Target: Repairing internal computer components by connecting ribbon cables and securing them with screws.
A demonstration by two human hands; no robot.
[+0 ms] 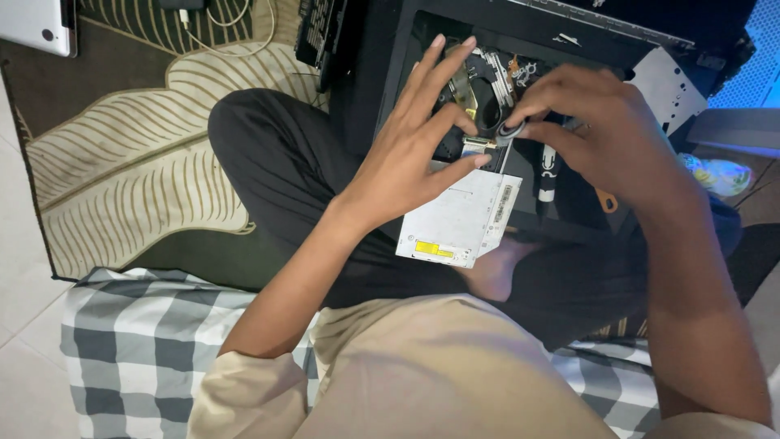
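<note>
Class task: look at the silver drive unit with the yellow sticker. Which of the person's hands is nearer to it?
Left. The left hand spreads over the silver drive unit, its fingertips at the top edge. The right hand is farther up and to the side, pinching a small part over the open black case.

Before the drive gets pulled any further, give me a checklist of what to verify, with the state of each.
1. Silver optical drive free of the black laptop chassis: not ok, its far end sits at the opening.
2. Left hand steadying the drive: ok, thumb tip on its top edge, other fingers spread above the chassis.
3. Right hand grip: ok, fingertips pinch a small grey part.
4. Flat cable detached: cannot tell, fingers partly hide it.
5. Tool within reach: ok, a white-handled tool lies under the right hand.
6. Screws all out: cannot tell.
</note>
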